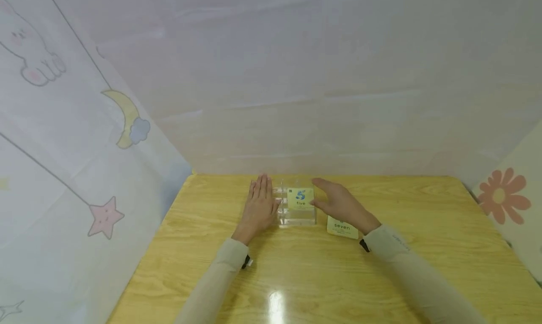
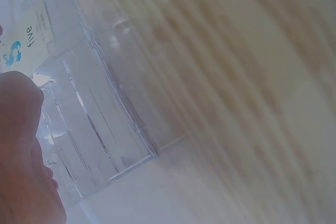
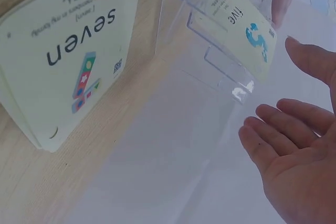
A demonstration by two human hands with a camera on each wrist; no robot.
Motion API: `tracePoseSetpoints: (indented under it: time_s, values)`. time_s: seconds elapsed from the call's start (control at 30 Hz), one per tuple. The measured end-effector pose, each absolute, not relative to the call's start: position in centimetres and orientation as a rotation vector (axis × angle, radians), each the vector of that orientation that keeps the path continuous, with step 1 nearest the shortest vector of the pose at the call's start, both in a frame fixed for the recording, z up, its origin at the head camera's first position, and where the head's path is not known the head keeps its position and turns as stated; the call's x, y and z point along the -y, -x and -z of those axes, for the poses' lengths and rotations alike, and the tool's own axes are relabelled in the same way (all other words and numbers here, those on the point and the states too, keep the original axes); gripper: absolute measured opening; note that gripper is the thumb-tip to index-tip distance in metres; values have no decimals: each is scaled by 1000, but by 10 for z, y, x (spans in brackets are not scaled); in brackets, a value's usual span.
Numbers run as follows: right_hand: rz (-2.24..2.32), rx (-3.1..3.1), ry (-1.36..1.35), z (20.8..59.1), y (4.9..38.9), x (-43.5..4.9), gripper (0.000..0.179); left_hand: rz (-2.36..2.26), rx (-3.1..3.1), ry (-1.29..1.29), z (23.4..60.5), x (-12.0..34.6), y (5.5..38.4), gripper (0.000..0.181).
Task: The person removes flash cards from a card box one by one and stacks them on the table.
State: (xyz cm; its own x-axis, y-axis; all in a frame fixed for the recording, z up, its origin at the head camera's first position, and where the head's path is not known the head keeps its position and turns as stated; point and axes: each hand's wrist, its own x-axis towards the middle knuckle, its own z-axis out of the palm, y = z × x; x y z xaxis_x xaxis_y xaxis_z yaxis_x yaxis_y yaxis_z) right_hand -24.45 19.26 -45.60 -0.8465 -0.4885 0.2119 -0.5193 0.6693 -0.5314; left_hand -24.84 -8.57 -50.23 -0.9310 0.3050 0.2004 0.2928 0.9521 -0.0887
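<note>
A clear plastic card rack point(image 1: 299, 218) stands on the wooden table, with a flashcard reading "five" point(image 1: 300, 199) leaning in it. My left hand point(image 1: 259, 207) lies along the rack's left side, fingers straight and thumb toward the rack. At the right of the "five" card is my right hand point(image 1: 344, 204), its thumb close to the card's edge. The right wrist view shows its fingers point(image 3: 291, 129) spread loosely and holding nothing. Below that hand sits a small stack of flashcards with "seven" point(image 3: 79, 51) on top, partly covered by the hand in the head view.
The wooden table point(image 1: 203, 267) ends at a pale cloth backdrop point(image 1: 275, 103) behind the rack. Printed cloth walls stand at the left and right, showing a moon point(image 1: 127, 119), a star point(image 1: 106, 218) and a flower point(image 1: 504, 195).
</note>
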Motion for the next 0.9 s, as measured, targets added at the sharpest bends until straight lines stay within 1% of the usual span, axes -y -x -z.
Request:
tracePoseSetpoints:
  time_s: [0.37, 0.57, 0.9]
  values:
    - [-689, 2727, -973, 469, 244, -178, 75, -42, 2889, 461, 505, 84, 249, 75]
    - [-491, 2630, -1042, 472, 244, -169, 76, -51, 2878, 447, 504, 84, 251, 75]
    - [-298, 2540, -1111, 480, 245, -159, 71, -58, 2875, 437, 503, 84, 249, 75]
